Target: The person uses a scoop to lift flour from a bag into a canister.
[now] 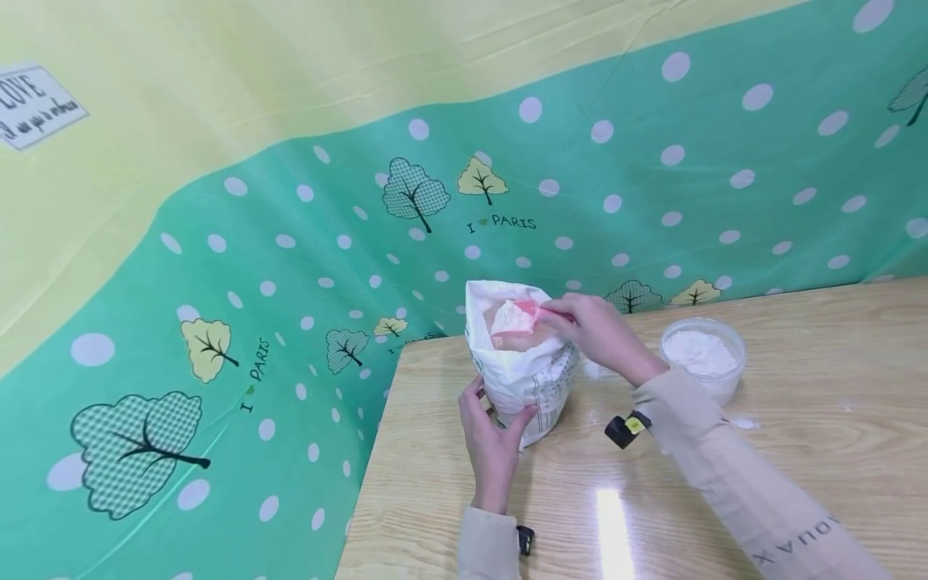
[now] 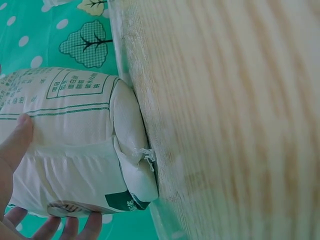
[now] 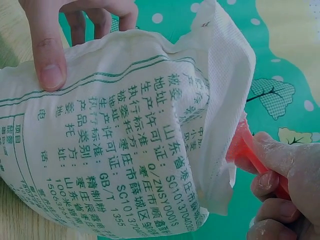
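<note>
A white woven flour bag [image 1: 525, 395] with green print stands upright on the table, its mouth open. My left hand [image 1: 490, 431] grips the bag low down, thumb on the near side and fingers on the other side, as the left wrist view also shows. My right hand [image 1: 598, 330] holds a pink-red scoop [image 1: 535, 314] by its handle at the bag's mouth. White flour [image 1: 511, 319] is heaped in the scoop. In the right wrist view the scoop [image 3: 245, 142] is partly hidden behind the bag's rim, and white powder coats the right hand's fingers.
To the right of the bag, a clear round tub [image 1: 732, 379] with white flour inside stands on the wooden table [image 1: 834, 387]. Some white powder [image 1: 744, 423] lies beside it. A green and yellow patterned cloth [image 1: 449, 266] hangs behind and to the left.
</note>
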A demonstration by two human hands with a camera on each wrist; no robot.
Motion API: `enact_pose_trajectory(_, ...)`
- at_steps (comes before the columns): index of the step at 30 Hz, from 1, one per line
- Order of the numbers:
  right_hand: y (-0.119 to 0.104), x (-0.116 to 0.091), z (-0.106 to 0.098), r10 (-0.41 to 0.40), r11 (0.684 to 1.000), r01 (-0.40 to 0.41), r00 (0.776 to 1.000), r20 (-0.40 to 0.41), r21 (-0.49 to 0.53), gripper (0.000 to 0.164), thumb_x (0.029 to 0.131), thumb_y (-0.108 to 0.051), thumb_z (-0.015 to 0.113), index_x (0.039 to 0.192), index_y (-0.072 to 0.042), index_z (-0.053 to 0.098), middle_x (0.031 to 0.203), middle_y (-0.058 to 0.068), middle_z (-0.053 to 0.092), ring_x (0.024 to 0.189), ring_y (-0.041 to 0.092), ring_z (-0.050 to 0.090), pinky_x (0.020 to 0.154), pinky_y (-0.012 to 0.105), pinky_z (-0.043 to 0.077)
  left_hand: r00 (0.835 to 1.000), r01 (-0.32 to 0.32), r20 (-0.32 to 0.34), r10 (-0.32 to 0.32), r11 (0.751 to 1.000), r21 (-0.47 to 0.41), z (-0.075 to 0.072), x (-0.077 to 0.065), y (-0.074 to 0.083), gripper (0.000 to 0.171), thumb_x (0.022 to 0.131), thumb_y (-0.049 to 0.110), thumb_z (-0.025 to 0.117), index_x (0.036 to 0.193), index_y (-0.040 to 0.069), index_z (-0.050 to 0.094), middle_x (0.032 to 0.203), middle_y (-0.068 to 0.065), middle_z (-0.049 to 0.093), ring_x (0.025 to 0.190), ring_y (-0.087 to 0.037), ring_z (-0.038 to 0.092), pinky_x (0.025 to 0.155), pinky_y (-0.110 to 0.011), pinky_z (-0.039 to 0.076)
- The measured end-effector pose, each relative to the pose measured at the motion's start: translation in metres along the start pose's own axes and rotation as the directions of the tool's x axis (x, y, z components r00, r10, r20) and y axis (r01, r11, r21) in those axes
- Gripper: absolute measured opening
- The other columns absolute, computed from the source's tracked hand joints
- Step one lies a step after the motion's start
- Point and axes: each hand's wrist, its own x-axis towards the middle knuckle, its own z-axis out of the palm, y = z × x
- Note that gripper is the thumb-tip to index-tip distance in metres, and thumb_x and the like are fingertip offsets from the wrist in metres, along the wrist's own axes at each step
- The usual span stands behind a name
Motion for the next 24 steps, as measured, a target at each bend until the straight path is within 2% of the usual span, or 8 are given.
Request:
enact_pose_trajectory(6, 0.0, -0.003, -0.003, 0.012, 1.0, -0.012, 1.0, 0.0, 0.02, 0.035, 0.101, -0.028, 0.058, 0.125, -0.006, 0.067, 0.109, 0.012, 0.071, 0.098, 0.028, 0.066, 0.089, 0.046, 0.055, 1.0, 0.006, 0.003, -0.005, 1.0, -0.011, 0.0, 0.0, 0.001, 0.088, 0.069, 0.034, 0.089, 0.141, 0.015, 0.042, 0.131, -0.003, 0.049, 0.122, -0.02, 0.05, 0.094, -0.038, 0.056)
enact_pose_trajectory(13, 0.0, -0.008, -0.01, 0.038, 0.998, -0.038, 0.999, -0.003, 0.043, 0.037, 0.101, -0.029, 0.057, 0.126, -0.005, 0.067, 0.121, 0.016, 0.069, 0.119, 0.037, 0.06, 0.103, 0.053, 0.049, 1.0, 0.025, 0.017, -0.025, 1.0, -0.006, -0.001, -0.001, 0.001, 0.088, 0.069, 0.033, 0.089, 0.141, 0.015, 0.042, 0.132, -0.003, 0.048, 0.123, -0.02, 0.049, 0.096, -0.037, 0.055)
enact_pose_trajectory(17, -0.001, -0.013, -0.015, 0.035, 0.999, -0.034, 0.999, -0.008, 0.042, 0.038, 0.101, -0.03, 0.057, 0.127, -0.004, 0.066, 0.121, 0.017, 0.069, 0.115, 0.037, 0.062, 0.1, 0.053, 0.051, 0.999, 0.032, 0.027, -0.032, 0.999, -0.001, -0.001, 0.0, 0.0, 0.089, 0.07, 0.034, 0.089, 0.142, 0.015, 0.041, 0.133, -0.003, 0.047, 0.124, -0.019, 0.049, 0.096, -0.037, 0.055)
enact_pose_trajectory(20, -0.002, -0.017, -0.018, 0.033, 0.999, -0.032, 0.999, -0.014, 0.032, 0.039, 0.101, -0.031, 0.056, 0.128, -0.005, 0.066, 0.119, 0.017, 0.069, 0.103, 0.033, 0.066, 0.091, 0.049, 0.056, 0.999, 0.034, 0.029, -0.035, 0.999, 0.001, -0.001, 0.0, 0.0, 0.088, 0.07, 0.035, 0.089, 0.142, 0.016, 0.041, 0.133, -0.002, 0.047, 0.124, -0.018, 0.048, 0.097, -0.036, 0.055)
enact_pose_trajectory(24, -0.001, -0.02, -0.021, 0.022, 0.999, -0.022, 0.999, -0.027, 0.034, 0.038, 0.101, -0.031, 0.057, 0.127, -0.005, 0.066, 0.115, 0.015, 0.07, 0.094, 0.027, 0.067, 0.084, 0.044, 0.057, 0.999, 0.031, 0.02, -0.031, 0.999, 0.005, -0.001, 0.0, -0.001, 0.088, 0.07, 0.034, 0.089, 0.142, 0.016, 0.041, 0.132, -0.002, 0.047, 0.123, -0.017, 0.049, 0.096, -0.035, 0.055)
